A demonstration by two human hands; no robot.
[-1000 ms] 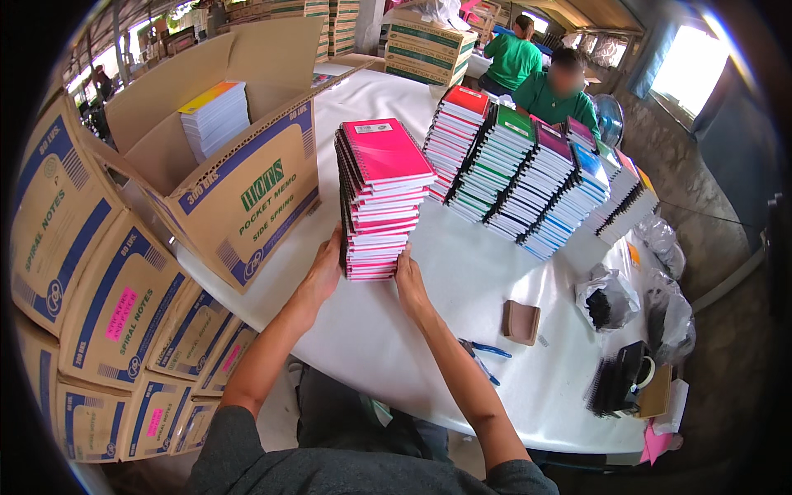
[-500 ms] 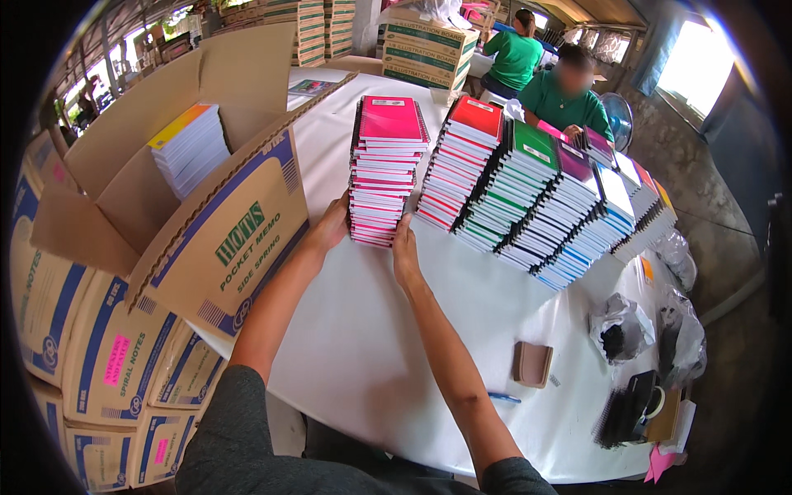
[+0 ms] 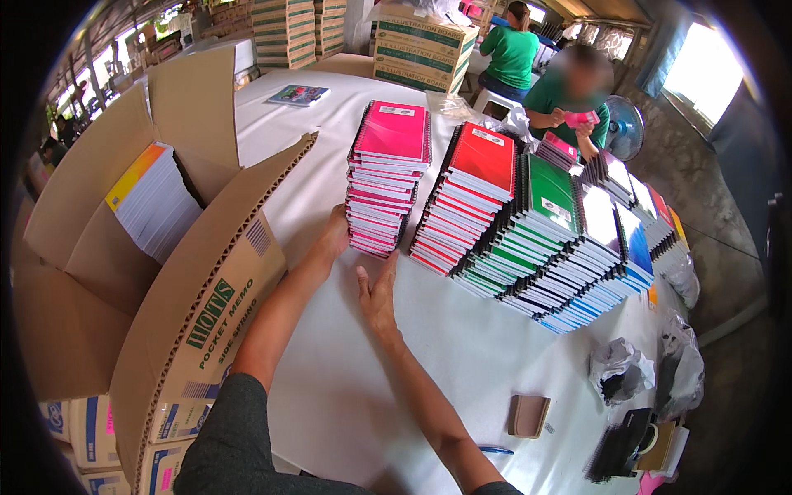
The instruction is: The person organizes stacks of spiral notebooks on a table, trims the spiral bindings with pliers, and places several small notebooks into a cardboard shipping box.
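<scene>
A tall stack of pink spiral notebooks (image 3: pixel 388 136) stands on the white-covered table, left of several other stacks. My left hand (image 3: pixel 335 231) rests against the lower left side of this stack, its fingers mostly hidden behind it. Just in front of the stack's base is my right hand (image 3: pixel 378 295), open, thumb and fingers apart; its fingertips are at the lower front edge, and I cannot tell if they touch. Close on the right rises a stack of red notebooks (image 3: pixel 483 157), then green notebooks (image 3: pixel 548 191) and blue-covered notebooks (image 3: pixel 634 239).
An open carton (image 3: pixel 239 305) at the left holds a yellow-topped stack (image 3: pixel 136 177). On the table (image 3: pixel 330 388) lie a small brown holder (image 3: pixel 528 415), a blue pen (image 3: pixel 497 450) and plastic bags (image 3: pixel 620 371). A co-worker in green (image 3: pixel 544 95) holds something pink across the table.
My right hand has come away from the pink stack's side, toward me, and its fingers have spread. My left hand stays at the stack. The co-worker has raised a pink item; the view has shifted.
</scene>
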